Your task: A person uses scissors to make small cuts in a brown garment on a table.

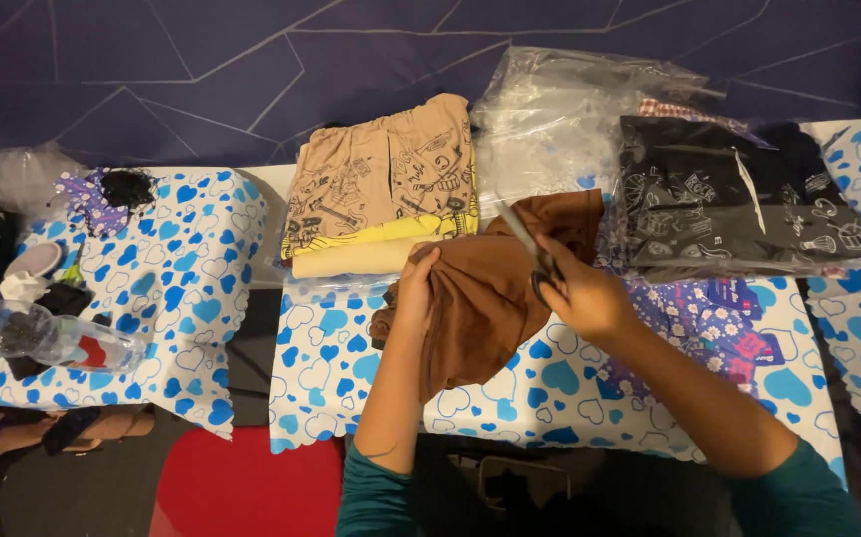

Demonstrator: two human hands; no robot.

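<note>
Brown cloth (485, 298) lies bunched on the table (570, 383) with the blue-heart cover, centre of view, directly under and between both hands. Left hand (417, 283) is closed on the cloth's left edge, fingers pinching a fold, cloth running right and down from it. Right hand (582, 296) grips scissors (538, 254), fingers through the dark handles, blades pointing up-left over the cloth's upper part; blades look nearly together but blurred, cannot tell if they touch the fabric. Cloth's top right corner sticks out beyond the right hand, toward the plastic bags.

Just behind the cloth: stack of folded clothes (386, 189), tan printed on top, yellow and cream below, touching the cloth's upper left. Right of that, clear empty-looking bag (560, 119), then bagged black printed shirt (739, 199), near the right hand. Purple flowered fabric (714, 328) lies on the table right of the right wrist.

Second heart-covered table (182, 259) to the left, well apart, with a plastic bottle (53, 338) lying at its left edge. Red seat (247, 482) below, between the tables.
</note>
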